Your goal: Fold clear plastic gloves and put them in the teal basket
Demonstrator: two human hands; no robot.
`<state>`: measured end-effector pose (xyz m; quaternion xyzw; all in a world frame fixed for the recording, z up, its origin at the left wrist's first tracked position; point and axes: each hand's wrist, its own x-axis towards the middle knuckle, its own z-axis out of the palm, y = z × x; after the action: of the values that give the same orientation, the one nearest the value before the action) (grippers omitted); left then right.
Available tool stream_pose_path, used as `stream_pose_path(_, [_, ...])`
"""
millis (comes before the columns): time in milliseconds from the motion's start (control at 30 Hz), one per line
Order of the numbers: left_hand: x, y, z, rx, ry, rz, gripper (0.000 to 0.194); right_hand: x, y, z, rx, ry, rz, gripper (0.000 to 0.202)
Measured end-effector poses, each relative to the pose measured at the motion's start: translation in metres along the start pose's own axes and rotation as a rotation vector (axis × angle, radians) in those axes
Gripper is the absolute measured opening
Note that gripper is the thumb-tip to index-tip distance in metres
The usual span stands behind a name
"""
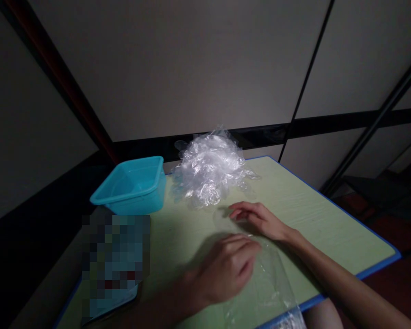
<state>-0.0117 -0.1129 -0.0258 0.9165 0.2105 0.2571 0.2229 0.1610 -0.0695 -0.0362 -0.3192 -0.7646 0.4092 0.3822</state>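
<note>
Room, head view: dim, with pale panelled wall behind a light green table with blue edging.
Plastic pile: a shiny heap of clear plastic pieces sits at the table's far side.
Basin: a blue basin stands left of the heap, near a pixelated patch I can't make out.
Clear bag: the bag lies at the near side, its lower end reaching past the table's edge.
Left hand: the left hand is curled in at the bag's upper end, apparently pinching its film.
Right hand: the right hand has its fingers loosely bent beside a flat clear piece; whether they grasp it, I can't tell.
Slipping: should the left fingers loosen, the overhanging end could drag the bag off.
Spilling: a careless nudge might topple the loosely stacked heap.
Losing sight: poor light could make that see-through piece easy to miss.
</note>
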Motion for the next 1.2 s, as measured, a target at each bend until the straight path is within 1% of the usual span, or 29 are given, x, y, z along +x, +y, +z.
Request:
stream_pose_path(67, [0.003, -0.015, 0.0, -0.064, 0.156, -0.235, 0.031, 0.0, 0.008, -0.007, 0.161, 0.184, 0.136, 0.025])
stream_pose_path(100, [0.005, -0.023, 0.0, -0.132, 0.221, -0.338, 0.032, 0.001, 0.011, -0.01, 0.231, 0.237, 0.196, 0.022])
stream_pose_path(167, [0.007, -0.039, 0.003, -0.342, 0.338, -0.524, 0.032, 0.003, 0.015, -0.013, 0.358, 0.269, 0.294, 0.019])
stream_pose_path(233, [0.01, -0.051, 0.005, -0.514, 0.42, -0.644, 0.032, 0.004, 0.018, -0.013, 0.448, 0.264, 0.362, 0.019])
stream_pose_path(300, [0.012, -0.06, 0.006, -0.584, 0.468, -0.689, 0.03, 0.006, 0.019, -0.011, 0.495, 0.274, 0.393, 0.019])
stream_pose_path(367, [0.012, -0.064, 0.005, -0.609, 0.506, -0.694, 0.028, 0.008, 0.017, -0.009, 0.522, 0.31, 0.385, 0.018])
stream_pose_path(467, [0.013, -0.062, -0.001, -0.654, 0.567, -0.681, 0.026, 0.009, 0.013, -0.012, 0.561, 0.378, 0.352, 0.016])
stream_pose_path(533, [0.013, -0.056, -0.005, -0.684, 0.587, -0.658, 0.023, 0.008, 0.009, -0.017, 0.595, 0.378, 0.355, 0.016])
stream_pose_path(567, [0.013, -0.053, -0.007, -0.723, 0.584, -0.639, 0.021, 0.007, 0.008, -0.02, 0.615, 0.359, 0.362, 0.016])
stream_pose_path(633, [0.014, -0.046, -0.01, -0.853, 0.538, -0.591, 0.021, 0.005, 0.008, -0.026, 0.646, 0.295, 0.371, 0.014])
stream_pose_path(733, [0.014, -0.043, -0.009, -1.055, 0.397, -0.527, 0.023, 0.003, 0.013, -0.03, 0.659, 0.225, 0.38, 0.018])
stream_pose_path(833, [0.013, -0.045, -0.004, -1.097, 0.285, -0.54, 0.028, 0.003, 0.02, -0.03, 0.651, 0.228, 0.399, 0.02])
stream_pose_path(933, [0.012, -0.046, -0.002, -1.09, 0.257, -0.548, 0.031, 0.002, 0.019, -0.029, 0.654, 0.241, 0.385, 0.023])
stream_pose_path(967, [0.012, -0.046, -0.002, -1.103, 0.255, -0.527, 0.03, 0.001, 0.017, -0.028, 0.675, 0.213, 0.367, 0.025])
stream_pose_path(1033, [0.012, -0.044, -0.005, -1.169, 0.236, -0.468, 0.031, -0.002, 0.01, -0.027, 0.741, 0.097, 0.328, 0.029])
stream_pose_path(1100, [0.011, -0.043, -0.006, -1.273, 0.204, -0.421, 0.033, -0.005, 0.003, -0.025, 0.818, -0.086, 0.314, 0.03])
stream_pose_path(1133, [0.011, -0.043, -0.006, -1.324, 0.191, -0.41, 0.035, -0.007, 0.0, -0.024, 0.851, -0.185, 0.318, 0.03])
stream_pose_path(1200, [0.01, -0.043, -0.005, -1.404, 0.167, -0.408, 0.036, -0.01, -0.004, -0.022, 0.89, -0.342, 0.337, 0.031])
